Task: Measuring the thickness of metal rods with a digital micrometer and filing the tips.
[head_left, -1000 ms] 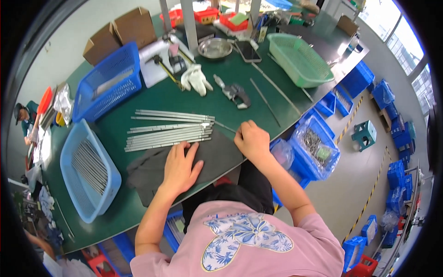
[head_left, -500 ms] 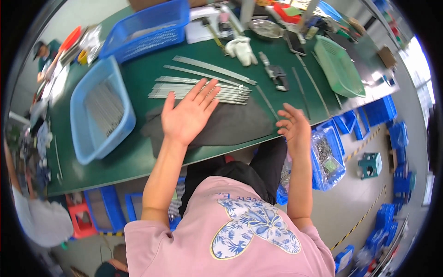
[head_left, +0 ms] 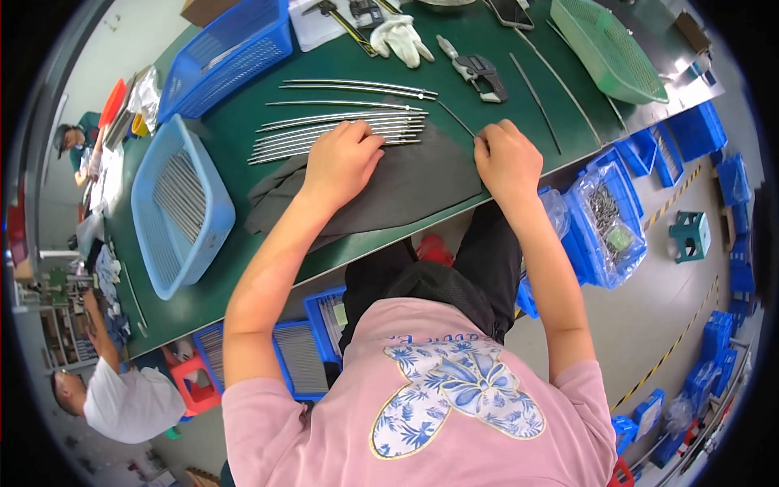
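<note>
Head view: on a green tabletop (head_left: pixel 243 138), the left hand (head_left: pixel 341 158) rests curled on thin metal rods (head_left: pixel 324 134) beside a dark cloth (head_left: pixel 406 191). The right hand (head_left: pixel 507 158), loosely closed, touches the cloth's edge. The rods look stiff, light and slippery; best gripped mid-length.

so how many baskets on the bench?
3: a light blue basket at the left, a darker blue basket at the back left, a green basket at the back right. None looks hidden.
</note>
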